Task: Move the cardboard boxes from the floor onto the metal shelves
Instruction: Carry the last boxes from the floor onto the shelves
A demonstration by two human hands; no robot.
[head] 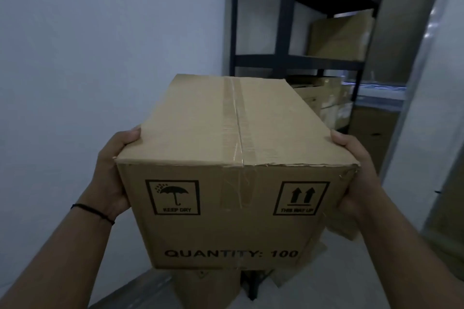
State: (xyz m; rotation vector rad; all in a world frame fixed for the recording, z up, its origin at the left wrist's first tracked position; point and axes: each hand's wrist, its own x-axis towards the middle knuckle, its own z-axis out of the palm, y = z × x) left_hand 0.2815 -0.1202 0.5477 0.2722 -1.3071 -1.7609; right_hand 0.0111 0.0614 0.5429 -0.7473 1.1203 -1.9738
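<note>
Plain brown cardboard box (pixel 226 158) with black print, an umbrella and two arrows, clear shiny tape down the middle. Shelf frame (pixel 283 20) is black, wall (pixel 100 45) pale bluish-grey, wristband (pixel 93 212) black.

This is a storeroom: a dark metal shelf rack (pixel 283 32) against a bare white wall (pixel 100 45) holds cardboard boxes (pixel 341 35), with more boxes (pixel 208 283) on the floor.
</note>
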